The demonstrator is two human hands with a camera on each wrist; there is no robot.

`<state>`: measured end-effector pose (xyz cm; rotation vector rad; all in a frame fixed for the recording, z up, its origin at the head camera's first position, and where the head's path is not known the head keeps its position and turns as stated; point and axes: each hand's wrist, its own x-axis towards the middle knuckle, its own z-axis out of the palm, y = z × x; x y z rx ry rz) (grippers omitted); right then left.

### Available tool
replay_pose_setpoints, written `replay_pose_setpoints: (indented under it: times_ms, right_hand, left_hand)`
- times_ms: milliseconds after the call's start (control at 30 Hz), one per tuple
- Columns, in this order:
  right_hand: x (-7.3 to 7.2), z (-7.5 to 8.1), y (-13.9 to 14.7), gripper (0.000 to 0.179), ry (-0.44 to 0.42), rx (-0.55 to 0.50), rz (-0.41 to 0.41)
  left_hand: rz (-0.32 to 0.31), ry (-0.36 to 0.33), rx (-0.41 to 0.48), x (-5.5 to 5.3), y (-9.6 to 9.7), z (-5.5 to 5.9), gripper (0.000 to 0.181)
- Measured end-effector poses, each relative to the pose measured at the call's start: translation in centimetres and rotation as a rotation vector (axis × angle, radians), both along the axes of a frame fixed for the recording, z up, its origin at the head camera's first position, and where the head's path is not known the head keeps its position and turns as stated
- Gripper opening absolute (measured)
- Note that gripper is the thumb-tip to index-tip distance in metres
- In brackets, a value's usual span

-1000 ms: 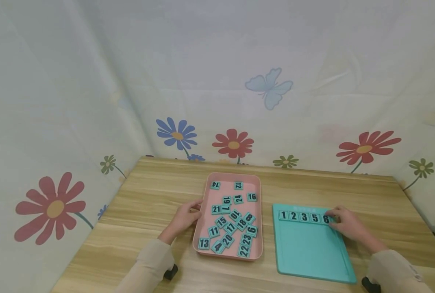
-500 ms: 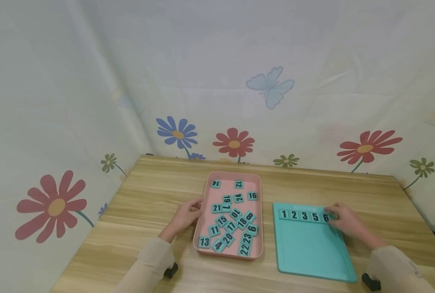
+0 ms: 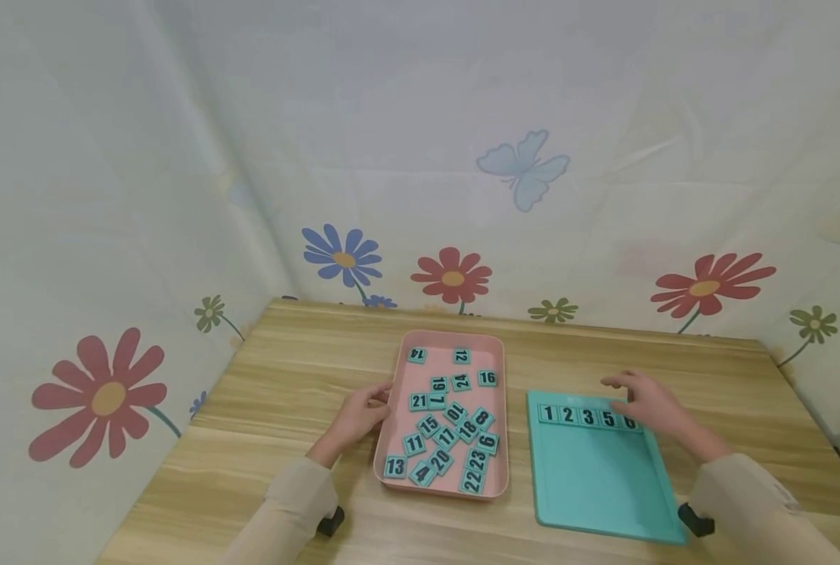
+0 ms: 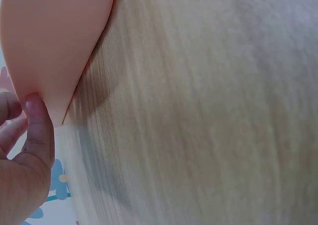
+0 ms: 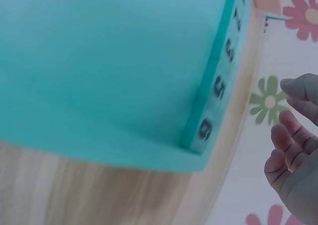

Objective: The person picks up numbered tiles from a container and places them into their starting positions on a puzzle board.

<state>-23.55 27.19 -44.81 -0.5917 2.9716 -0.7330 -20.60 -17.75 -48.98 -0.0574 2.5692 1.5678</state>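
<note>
My left hand [image 3: 355, 416] is at the left side of a pink tray [image 3: 397, 369] full of loose numbered turquoise tiles. In the left wrist view, the thumb [image 4: 37, 128] presses the tray's outer wall, and the other fingers bend at its rim. My right hand [image 3: 653, 402] hovers over the upper right corner of a turquoise board [image 3: 597, 486], its fingers apart and holding nothing. Along the board's top edge lies a row of tiles reading 1, 2, 3, 5 and 6; the hand partly covers the 6 tile [image 3: 630, 422] in the head view.
Both the tray and the board lie on a wood-grain table [image 3: 307, 345]. Bare tabletop separates them. Tiles in the tray lie at mixed angles, several touching each other, including a 4 tile [image 3: 422, 473]. A flower-patterned curtain [image 3: 392, 157] hangs behind the table.
My right hand has let go of the 6 tile at the end of the row and lifted up and slightly left. The left hand and the tray stay in place.
</note>
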Motion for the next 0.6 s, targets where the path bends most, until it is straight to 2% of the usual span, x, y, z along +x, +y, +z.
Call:
replay_pose_setpoints:
  times_ms: [200,600]
  right_hand:
    - [-0.4,0.7,-1.9,0.034,0.042,-0.040,0.055]
    - [-1.1,1.8,-5.9,0.033,0.052,-0.072,0.129]
  left_hand:
    - [-0.001,0.004,-0.007,0.1,0.0,0.1,0.047]
    - [-0.002,0.010,-0.016,0.2,0.0,0.3,0.046]
